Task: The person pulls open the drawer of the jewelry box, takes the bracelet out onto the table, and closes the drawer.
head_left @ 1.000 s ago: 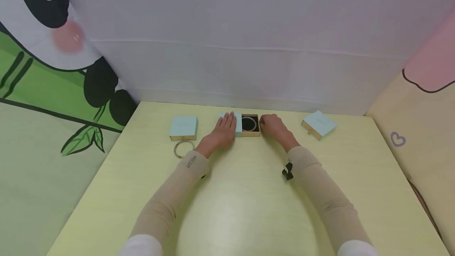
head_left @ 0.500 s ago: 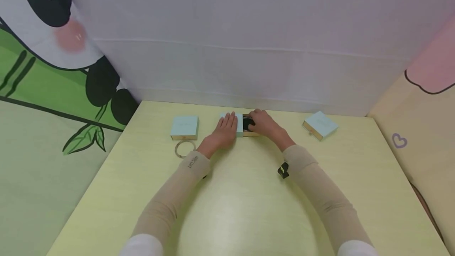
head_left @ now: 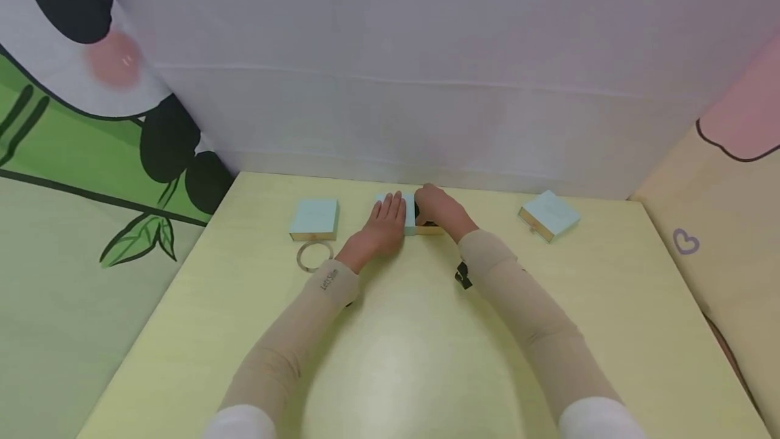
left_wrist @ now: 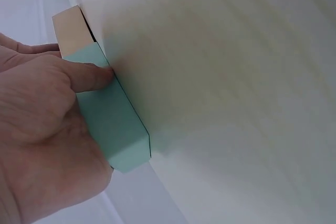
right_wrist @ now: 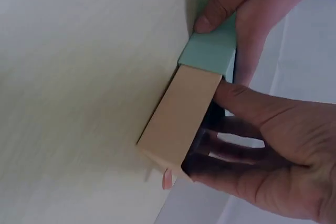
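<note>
head view: your left hand (head_left: 385, 230) lies straight-fingered on the blue box (head_left: 409, 214) upon the counter (head_left: 390, 344); your right hand (head_left: 443, 210) has bent fingers (right_wrist: 223, 174) inside the box's drawer (right_wrist: 176, 114), whether this grip holds something i cannot tell.

Matt cardboard box (left_wrist: 116, 124), smooth glossy table (head_left: 390, 358)

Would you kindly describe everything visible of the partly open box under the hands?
This drawer box, seemingly cardboard, has a pale turquoise sleeve and a tan drawer, dark inside, with a pinkish pull tab at its end. It lies flat on the table near the back edge, the drawer standing partly out toward the person's right. The left hand rests across the sleeve; the right hand dips its fingers into the drawer, hiding any contents.
</note>
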Motion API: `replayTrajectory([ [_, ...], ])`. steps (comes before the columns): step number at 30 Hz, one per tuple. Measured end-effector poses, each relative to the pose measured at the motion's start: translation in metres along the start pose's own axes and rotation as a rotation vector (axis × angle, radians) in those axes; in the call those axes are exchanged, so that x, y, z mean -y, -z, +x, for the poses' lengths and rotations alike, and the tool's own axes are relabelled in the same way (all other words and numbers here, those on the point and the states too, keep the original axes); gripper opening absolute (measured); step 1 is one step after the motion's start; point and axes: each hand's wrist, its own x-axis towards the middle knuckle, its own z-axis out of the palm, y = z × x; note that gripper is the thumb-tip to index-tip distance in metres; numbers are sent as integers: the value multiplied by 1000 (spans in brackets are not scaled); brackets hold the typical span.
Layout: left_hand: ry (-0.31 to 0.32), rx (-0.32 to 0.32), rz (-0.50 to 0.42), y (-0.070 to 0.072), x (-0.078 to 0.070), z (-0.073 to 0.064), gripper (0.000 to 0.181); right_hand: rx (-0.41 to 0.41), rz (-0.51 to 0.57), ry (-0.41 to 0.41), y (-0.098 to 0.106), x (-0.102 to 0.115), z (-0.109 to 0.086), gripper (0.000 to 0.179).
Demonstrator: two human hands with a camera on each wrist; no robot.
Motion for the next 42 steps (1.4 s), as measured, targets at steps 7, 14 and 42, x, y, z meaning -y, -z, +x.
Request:
replayTrajectory([
  [7,4,-3,-12,2,-2,-4,54,-28,24,-40,-3,9,-5,13],
  [14,11,12,-4,3,-5,1,55,45,40,1,4,-2,-5,22],
  [42,2,40,-23,16,-1,4,59,-43,100,11,16,-7,-9,27],
])
